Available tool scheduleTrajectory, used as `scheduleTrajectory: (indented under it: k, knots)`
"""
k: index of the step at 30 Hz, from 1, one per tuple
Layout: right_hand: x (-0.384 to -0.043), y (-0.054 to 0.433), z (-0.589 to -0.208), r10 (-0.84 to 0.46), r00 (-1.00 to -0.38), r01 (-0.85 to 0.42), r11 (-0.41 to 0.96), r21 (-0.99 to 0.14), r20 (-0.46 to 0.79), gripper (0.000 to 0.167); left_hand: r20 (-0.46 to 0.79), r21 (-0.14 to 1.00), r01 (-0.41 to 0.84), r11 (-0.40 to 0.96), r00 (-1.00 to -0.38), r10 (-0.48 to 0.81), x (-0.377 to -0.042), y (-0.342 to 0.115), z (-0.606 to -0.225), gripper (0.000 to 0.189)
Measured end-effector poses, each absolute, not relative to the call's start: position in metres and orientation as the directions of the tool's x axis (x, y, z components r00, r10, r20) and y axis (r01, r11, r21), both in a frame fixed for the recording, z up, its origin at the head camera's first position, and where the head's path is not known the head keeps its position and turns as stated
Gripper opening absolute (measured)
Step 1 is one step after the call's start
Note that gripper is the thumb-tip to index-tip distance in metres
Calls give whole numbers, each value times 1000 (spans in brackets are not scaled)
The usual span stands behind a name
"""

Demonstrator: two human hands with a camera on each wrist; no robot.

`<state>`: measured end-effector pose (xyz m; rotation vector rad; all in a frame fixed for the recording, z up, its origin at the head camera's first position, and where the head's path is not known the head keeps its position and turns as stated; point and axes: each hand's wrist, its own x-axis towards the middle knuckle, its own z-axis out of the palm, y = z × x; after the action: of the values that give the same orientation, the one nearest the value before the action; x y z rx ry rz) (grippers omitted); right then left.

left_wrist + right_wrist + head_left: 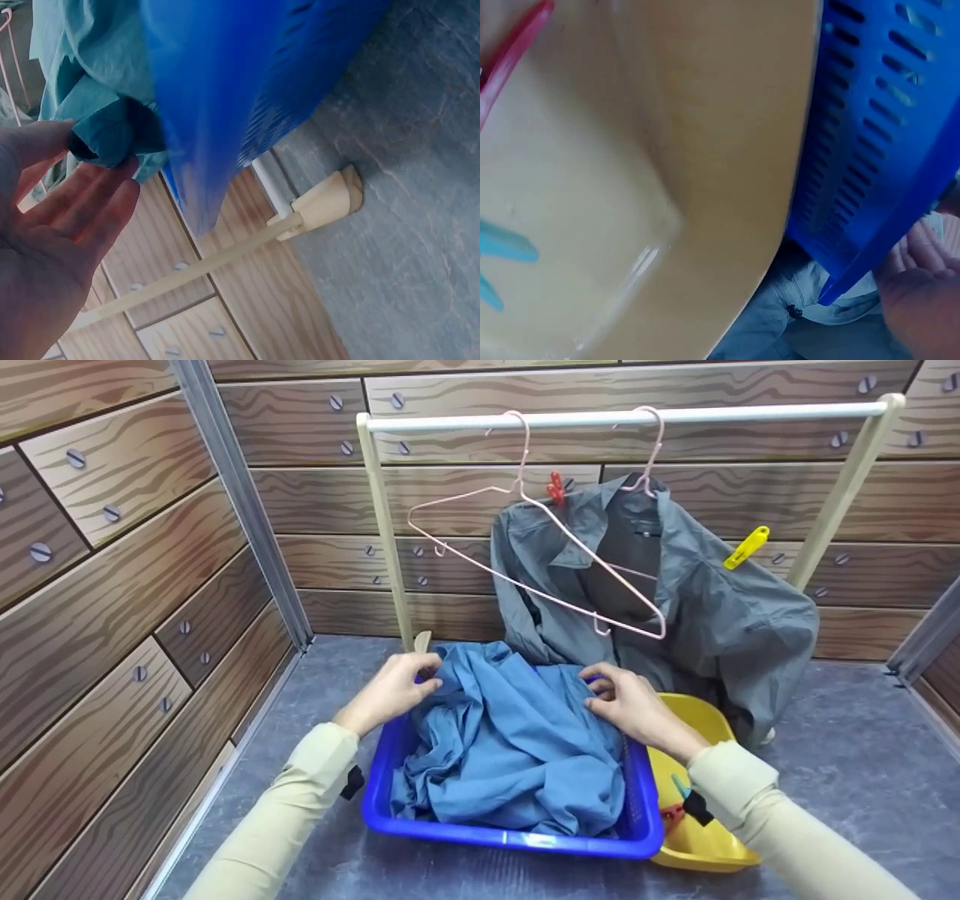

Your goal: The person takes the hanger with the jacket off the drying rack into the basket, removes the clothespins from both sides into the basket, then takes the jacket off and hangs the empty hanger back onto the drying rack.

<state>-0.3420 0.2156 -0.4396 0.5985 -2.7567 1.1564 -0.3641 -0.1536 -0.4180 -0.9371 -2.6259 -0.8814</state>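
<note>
A crumpled blue cloth point(517, 735) fills the blue basket point(510, 840). At its far left corner, my left hand point(390, 690) pinches a fold between thumb and fingers; the left wrist view shows this rolled fold point(105, 135) up close. My right hand point(630, 705) holds the cloth's far right edge with bent fingers, over the basket's right rim. In the right wrist view the right hand point(922, 277) is partly hidden behind the basket wall.
Behind the basket stands a rack with a white rail point(712, 415). From it hang a bare pink hanger point(480, 574) and a grey shirt point(750, 622) with a red clothespin point(555, 489) and a yellow one. A yellow tub point(694, 712) holding clothespins sits right of the basket.
</note>
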Motion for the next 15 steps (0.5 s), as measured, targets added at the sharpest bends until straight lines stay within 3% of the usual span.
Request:
scheduleTrajectory:
  k: [8,15]
  knots:
    - [-318,209,-438,-399,-841,-535,513,-672,365,21,425,446,659,606,-752,504,-357,-150,-429,16]
    - [-292,209,-437,-495,-706,-706,442,-553,507,22,460,433,675,598,-736,497,-351,-152,-430,20]
